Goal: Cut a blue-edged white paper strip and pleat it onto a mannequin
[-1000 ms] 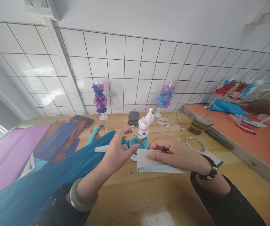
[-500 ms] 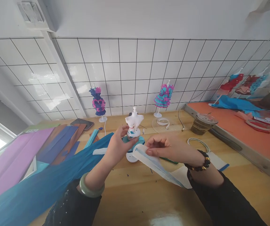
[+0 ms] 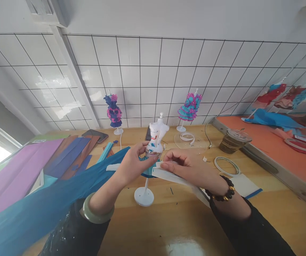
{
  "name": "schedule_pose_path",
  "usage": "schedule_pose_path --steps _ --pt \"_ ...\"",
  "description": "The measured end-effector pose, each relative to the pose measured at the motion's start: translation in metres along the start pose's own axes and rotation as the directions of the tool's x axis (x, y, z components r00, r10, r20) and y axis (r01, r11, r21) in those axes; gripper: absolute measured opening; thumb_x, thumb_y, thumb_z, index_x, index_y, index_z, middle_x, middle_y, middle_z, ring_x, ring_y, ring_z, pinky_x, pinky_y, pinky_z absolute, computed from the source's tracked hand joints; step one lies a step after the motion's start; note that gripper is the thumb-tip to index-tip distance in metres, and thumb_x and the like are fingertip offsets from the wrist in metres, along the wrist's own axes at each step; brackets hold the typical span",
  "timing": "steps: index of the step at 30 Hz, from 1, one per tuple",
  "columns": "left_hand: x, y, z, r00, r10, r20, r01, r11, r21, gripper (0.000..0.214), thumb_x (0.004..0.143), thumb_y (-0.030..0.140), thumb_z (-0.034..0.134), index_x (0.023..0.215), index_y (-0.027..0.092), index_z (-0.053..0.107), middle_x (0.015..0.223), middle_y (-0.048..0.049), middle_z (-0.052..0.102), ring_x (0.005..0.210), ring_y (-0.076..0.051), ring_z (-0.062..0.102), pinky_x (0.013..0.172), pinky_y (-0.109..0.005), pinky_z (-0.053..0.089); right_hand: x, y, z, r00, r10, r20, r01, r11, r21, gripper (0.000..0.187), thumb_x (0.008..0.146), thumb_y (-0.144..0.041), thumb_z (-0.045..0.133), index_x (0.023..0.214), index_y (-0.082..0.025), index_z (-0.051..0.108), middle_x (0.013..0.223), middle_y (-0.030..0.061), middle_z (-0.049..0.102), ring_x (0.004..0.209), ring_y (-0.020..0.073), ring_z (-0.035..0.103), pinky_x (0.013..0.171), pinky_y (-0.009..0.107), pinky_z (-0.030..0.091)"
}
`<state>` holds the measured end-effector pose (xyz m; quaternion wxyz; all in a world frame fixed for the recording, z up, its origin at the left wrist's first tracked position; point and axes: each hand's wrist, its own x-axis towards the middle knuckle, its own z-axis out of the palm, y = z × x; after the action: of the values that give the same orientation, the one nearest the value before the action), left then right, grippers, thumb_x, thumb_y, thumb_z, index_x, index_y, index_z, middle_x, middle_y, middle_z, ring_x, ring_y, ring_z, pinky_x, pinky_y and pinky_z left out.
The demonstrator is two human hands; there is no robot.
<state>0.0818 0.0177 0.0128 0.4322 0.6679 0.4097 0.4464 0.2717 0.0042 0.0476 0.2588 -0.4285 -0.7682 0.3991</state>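
A small white dress-form mannequin (image 3: 157,131) stands tilted on a white round base (image 3: 143,196), its torso marked with red and teal bits. My left hand (image 3: 137,160) is closed around its lower body, thumb across the front. Blue-teal material (image 3: 148,172) shows at the hips below my fingers. In a pinch, my right hand (image 3: 187,167) holds a long white paper strip (image 3: 175,177), whose near end lies against the mannequin's hip. The strip's far end passes under my right wrist. A long blue crepe paper sheet (image 3: 80,188) runs beneath my left forearm.
Purple (image 3: 22,163) and other coloured paper sheets lie at left, near a phone (image 3: 95,135). Two dressed mannequins (image 3: 114,113) (image 3: 190,108) stand by the tiled wall. To the right are a tape roll (image 3: 227,166), a lidded cup (image 3: 234,140) and an orange raised surface (image 3: 270,142).
The mannequin has tipped, its top now farther right and its base nearer me. My right hand has brought the strip's end up against the hip, and the strip lies flatter.
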Motion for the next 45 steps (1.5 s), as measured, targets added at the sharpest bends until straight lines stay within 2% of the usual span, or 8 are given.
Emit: schedule_pose_path --steps 8,13,20,23,28,35,40,45 --pt "0.001 -0.007 0.000 0.999 -0.038 0.034 0.038 0.999 0.000 0.039 0.077 0.031 0.064 0.113 0.019 0.057 0.103 -0.0074 0.068 0.098 -0.022 0.062 0.086 -0.035 0.046 0.005 0.011 0.001 0.996 -0.012 0.083 0.011 1.000 0.016 0.030 0.078 -0.049 0.059 0.078 -0.020 0.056 0.062 -0.0042 0.046 0.051 0.0084 0.033 0.046 0.022 0.027" --pt "0.003 -0.006 -0.007 0.999 -0.039 -0.008 0.039 0.999 0.010 0.041 0.076 0.031 0.065 0.115 0.018 0.057 0.106 -0.0089 0.068 0.104 -0.024 0.060 0.092 -0.038 0.044 0.007 0.012 0.003 0.998 0.061 0.000 -0.061 0.998 0.006 0.029 0.081 -0.048 0.056 0.083 -0.020 0.056 0.059 -0.0042 0.049 0.051 0.0093 0.038 0.045 0.022 0.030" --pt "0.005 -0.007 -0.026 0.982 -0.038 -0.186 0.066 0.987 0.147 0.075 0.075 0.031 0.066 0.140 0.020 0.030 0.096 -0.0067 0.068 0.090 -0.021 0.063 0.085 -0.039 0.046 0.009 0.009 0.007 0.997 -0.011 -0.075 0.007 0.998 -0.057 0.023 0.084 -0.037 0.054 0.094 -0.018 0.062 0.077 0.0023 0.062 0.060 0.0112 0.049 0.053 0.024 0.041" --pt "0.005 -0.008 -0.022 0.987 -0.021 -0.157 0.045 0.987 0.152 0.073 0.075 0.028 0.065 0.140 0.019 0.030 0.093 -0.0053 0.067 0.088 -0.019 0.062 0.084 -0.038 0.046 0.008 0.009 0.007 0.998 -0.016 -0.055 0.012 0.997 -0.076 0.026 0.084 -0.041 0.053 0.094 -0.019 0.063 0.074 0.0017 0.061 0.060 0.0117 0.049 0.053 0.024 0.041" --pt "0.005 -0.014 -0.011 0.999 0.015 -0.033 -0.016 0.999 -0.036 0.062 0.077 0.024 0.064 0.133 0.020 0.038 0.099 -0.0060 0.067 0.093 -0.018 0.061 0.087 -0.035 0.045 0.007 0.011 0.004 1.000 0.018 0.002 -0.017 0.992 -0.122 0.029 0.085 -0.044 0.051 0.082 -0.019 0.065 0.067 -0.0002 0.056 0.055 0.0097 0.042 0.047 0.022 0.034" --pt "0.005 -0.020 -0.008 0.992 0.089 0.086 -0.084 0.995 -0.058 0.047 0.080 0.020 0.061 0.125 0.022 0.048 0.109 -0.0061 0.064 0.102 -0.019 0.058 0.089 -0.034 0.044 0.006 0.012 0.004 0.997 -0.008 0.073 0.017 0.992 -0.121 0.030 0.085 -0.046 0.050 0.078 -0.020 0.063 0.064 -0.0020 0.052 0.056 0.0098 0.041 0.049 0.022 0.032" --pt "0.003 -0.019 -0.005 0.988 0.137 0.074 -0.133 0.990 -0.046 0.048 0.079 0.018 0.060 0.126 0.022 0.048 0.116 -0.0064 0.061 0.107 -0.020 0.055 0.094 -0.034 0.043 0.007 0.011 0.003 0.998 -0.007 0.068 0.015 0.993 -0.116 0.030 0.087 -0.044 0.048 0.078 -0.019 0.062 0.065 -0.0022 0.052 0.056 0.0096 0.040 0.049 0.022 0.032" --pt "0.003 -0.020 -0.004 0.993 0.108 0.039 -0.103 0.990 -0.100 0.056 0.079 0.017 0.060 0.129 0.021 0.035 0.106 -0.0068 0.063 0.100 -0.018 0.058 0.090 -0.035 0.044 0.007 0.010 0.004 1.000 -0.025 -0.008 0.024 0.990 -0.137 0.026 0.087 -0.040 0.051 0.080 -0.019 0.063 0.067 -0.0019 0.055 0.058 0.0096 0.042 0.051 0.022 0.033"
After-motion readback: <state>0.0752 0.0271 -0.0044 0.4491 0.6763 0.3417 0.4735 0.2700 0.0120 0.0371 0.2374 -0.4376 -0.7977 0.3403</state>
